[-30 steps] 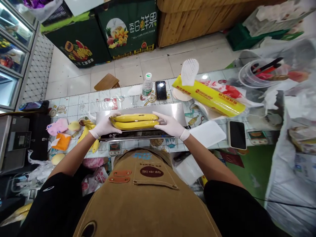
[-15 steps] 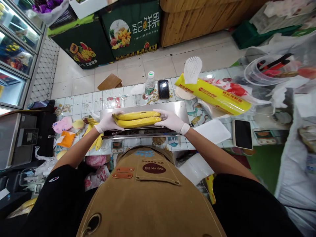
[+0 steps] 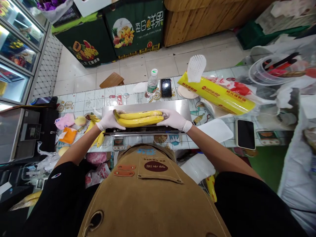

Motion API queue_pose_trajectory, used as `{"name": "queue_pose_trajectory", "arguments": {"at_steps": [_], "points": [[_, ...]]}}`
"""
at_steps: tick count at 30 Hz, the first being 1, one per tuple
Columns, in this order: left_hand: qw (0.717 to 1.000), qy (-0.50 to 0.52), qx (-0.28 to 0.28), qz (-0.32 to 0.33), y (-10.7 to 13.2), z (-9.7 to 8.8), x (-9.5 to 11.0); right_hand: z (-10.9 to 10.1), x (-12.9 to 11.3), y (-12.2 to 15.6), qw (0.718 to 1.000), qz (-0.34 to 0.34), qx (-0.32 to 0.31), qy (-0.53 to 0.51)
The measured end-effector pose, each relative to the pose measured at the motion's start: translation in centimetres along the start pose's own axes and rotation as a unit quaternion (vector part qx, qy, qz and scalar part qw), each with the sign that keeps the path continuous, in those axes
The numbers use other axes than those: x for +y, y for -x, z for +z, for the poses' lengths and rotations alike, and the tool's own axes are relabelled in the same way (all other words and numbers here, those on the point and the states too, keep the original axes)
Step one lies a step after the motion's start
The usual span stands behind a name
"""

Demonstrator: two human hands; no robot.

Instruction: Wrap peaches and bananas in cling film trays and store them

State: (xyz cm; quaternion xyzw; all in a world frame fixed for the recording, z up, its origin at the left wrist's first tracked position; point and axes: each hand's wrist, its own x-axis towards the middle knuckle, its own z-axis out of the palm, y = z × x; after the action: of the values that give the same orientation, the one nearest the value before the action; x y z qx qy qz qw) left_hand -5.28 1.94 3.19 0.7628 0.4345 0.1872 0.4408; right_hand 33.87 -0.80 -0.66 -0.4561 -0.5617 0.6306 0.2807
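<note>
Two yellow bananas (image 3: 139,118) lie side by side, with a glossy sheen that may be plastic film, on a stainless steel plate (image 3: 145,107). My left hand (image 3: 110,120), in a white glove, cups their stem end. My right hand (image 3: 172,120), gloved likewise, holds the far tips, and its fingers partly hide them. Behind the plate to the right lies a yellow roll of cling film (image 3: 216,95), with a white perforated plastic piece (image 3: 197,68) standing up at its end.
The tiled counter (image 3: 128,98) holds a water bottle (image 3: 152,83), a black phone (image 3: 166,88), a second phone (image 3: 245,134) and a small scale (image 3: 118,144). Loose bananas (image 3: 95,133) and an orange packet (image 3: 67,135) lie left. A glass-fronted fridge (image 3: 17,52) stands far left.
The whole view has drifted slightly right. Both hands have stayed on the bananas, which remain on the steel plate.
</note>
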Motion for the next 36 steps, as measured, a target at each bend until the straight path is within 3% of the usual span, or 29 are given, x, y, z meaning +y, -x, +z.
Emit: {"name": "queue_pose_trajectory", "arguments": {"at_steps": [10, 21, 29, 36], "points": [[0.998, 0.064, -0.012, -0.021, 1.2, 0.9, 0.2, 0.2, -1.5, 1.9, 0.998, -0.003, -0.026, 0.063], [0.994, 0.074, -0.041, -0.066, 4.1, 2.4, 1.4, 1.0, -2.1, 5.1, 0.966, 0.017, -0.047, 0.254], [0.987, 0.131, -0.001, -0.094, 7.5, 4.3, 2.3, 2.2, -2.4, 7.6, 0.955, 0.006, -0.112, 0.274], [0.991, 0.080, 0.076, -0.075, 10.9, 6.9, 2.9, 3.1, -1.6, 10.2, 0.939, -0.054, -0.121, 0.318]]}}
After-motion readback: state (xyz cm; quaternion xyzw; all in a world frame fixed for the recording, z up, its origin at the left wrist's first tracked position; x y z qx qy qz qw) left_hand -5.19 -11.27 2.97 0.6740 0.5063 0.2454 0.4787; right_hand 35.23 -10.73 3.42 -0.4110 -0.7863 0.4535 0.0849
